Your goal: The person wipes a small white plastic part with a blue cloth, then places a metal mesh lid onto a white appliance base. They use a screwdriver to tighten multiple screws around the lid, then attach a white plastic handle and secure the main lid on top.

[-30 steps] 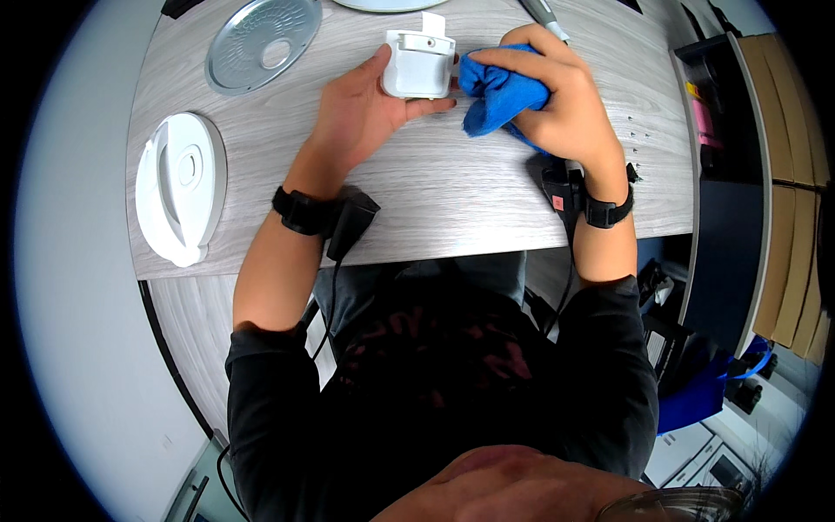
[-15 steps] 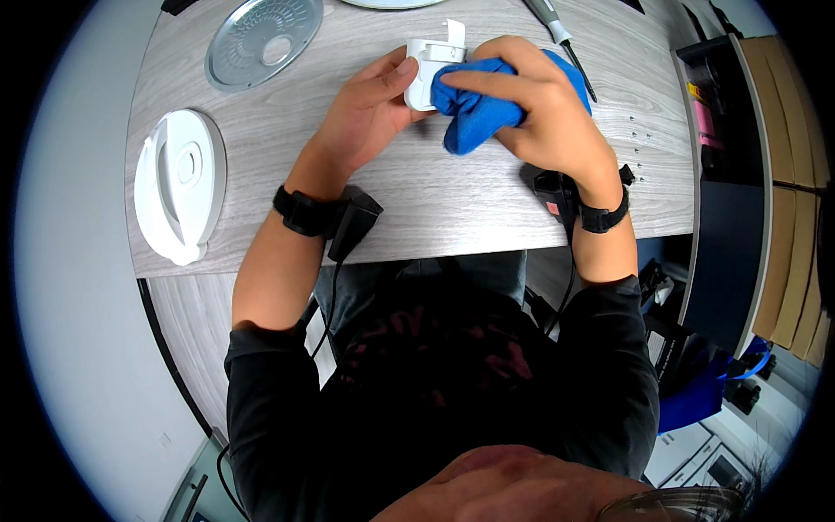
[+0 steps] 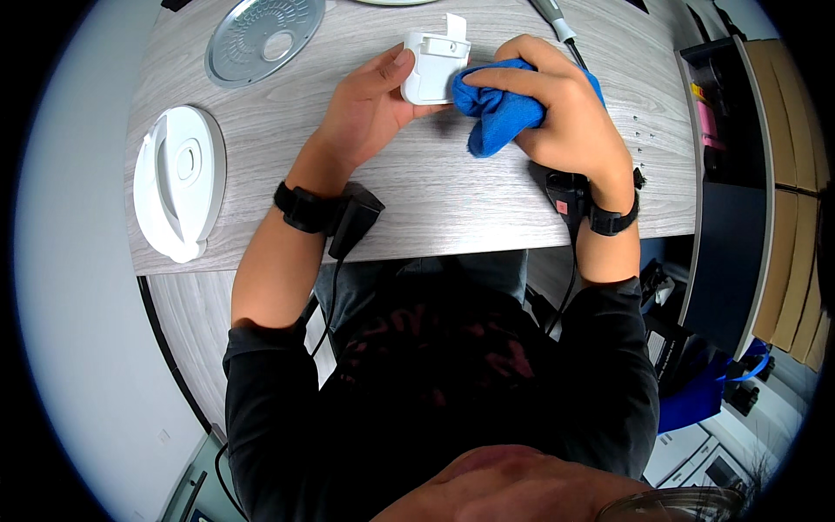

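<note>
My left hand (image 3: 365, 104) grips a small white plastic housing (image 3: 435, 74) by its left side, thumb on top. A narrow white flap stands up from the housing's far edge, and a recess with a small hole shows below it. In my right hand (image 3: 570, 109) a crumpled blue cloth (image 3: 496, 113) is bunched between thumb and fingers. The cloth lies close beside the housing's right edge; I cannot tell whether they touch. Both hands are over the far half of the wood-grain table (image 3: 452, 191).
A round perforated metal plate (image 3: 230, 52) lies at the far left, nearer a white oval plastic cover (image 3: 204, 174). At the far right are a grey-handled screwdriver (image 3: 554, 19) and several small screws (image 3: 639, 135). A dark shelf (image 3: 735, 209) stands along the right edge.
My right hand and the cloth have moved right, off the housing's face, which now shows more fully. The left hand still holds the housing, slightly shifted.
</note>
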### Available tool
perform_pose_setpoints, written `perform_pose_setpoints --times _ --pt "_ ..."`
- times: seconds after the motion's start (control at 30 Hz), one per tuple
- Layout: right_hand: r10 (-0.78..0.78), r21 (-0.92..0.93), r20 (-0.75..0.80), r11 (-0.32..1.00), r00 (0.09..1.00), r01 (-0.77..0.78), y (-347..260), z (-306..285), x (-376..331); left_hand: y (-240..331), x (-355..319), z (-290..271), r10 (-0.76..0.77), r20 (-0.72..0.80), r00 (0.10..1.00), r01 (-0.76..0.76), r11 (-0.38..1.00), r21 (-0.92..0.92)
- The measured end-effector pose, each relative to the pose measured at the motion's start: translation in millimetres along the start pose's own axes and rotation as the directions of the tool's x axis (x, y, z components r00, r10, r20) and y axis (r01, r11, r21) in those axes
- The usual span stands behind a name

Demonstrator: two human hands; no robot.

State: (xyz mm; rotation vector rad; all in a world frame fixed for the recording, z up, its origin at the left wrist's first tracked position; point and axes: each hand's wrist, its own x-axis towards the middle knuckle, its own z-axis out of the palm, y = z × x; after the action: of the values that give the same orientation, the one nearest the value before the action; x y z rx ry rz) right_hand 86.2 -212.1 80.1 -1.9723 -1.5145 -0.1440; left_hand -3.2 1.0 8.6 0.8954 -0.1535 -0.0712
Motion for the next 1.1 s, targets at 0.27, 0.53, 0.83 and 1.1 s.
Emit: perform_pose_setpoints --times 0.27,0.53,0.83,1.1 --pt "-0.009 -0.049 0.113 0.999 0.994 0.015 0 11 0 -1 -2 2 0.007 -0.056 0.998 -0.006 1.000 0.028" --pt "-0.039 -0.001 0.038 0.999 0.999 0.040 -6 9 2 0 -1 -1 0.014 0.004 1.000 -0.014 0.998 0.059" --pt "0.035 -0.090 0.100 0.996 0.994 -0.026 -1 8 -2 -2 -1 -1 0.010 -0.017 1.000 -0.010 1.000 0.027" --pt "-0.083 -0.068 -0.064 0.995 0.995 0.078 -11 14 5 -6 -4 3 -0.057 -0.117 0.992 0.067 0.995 0.078"
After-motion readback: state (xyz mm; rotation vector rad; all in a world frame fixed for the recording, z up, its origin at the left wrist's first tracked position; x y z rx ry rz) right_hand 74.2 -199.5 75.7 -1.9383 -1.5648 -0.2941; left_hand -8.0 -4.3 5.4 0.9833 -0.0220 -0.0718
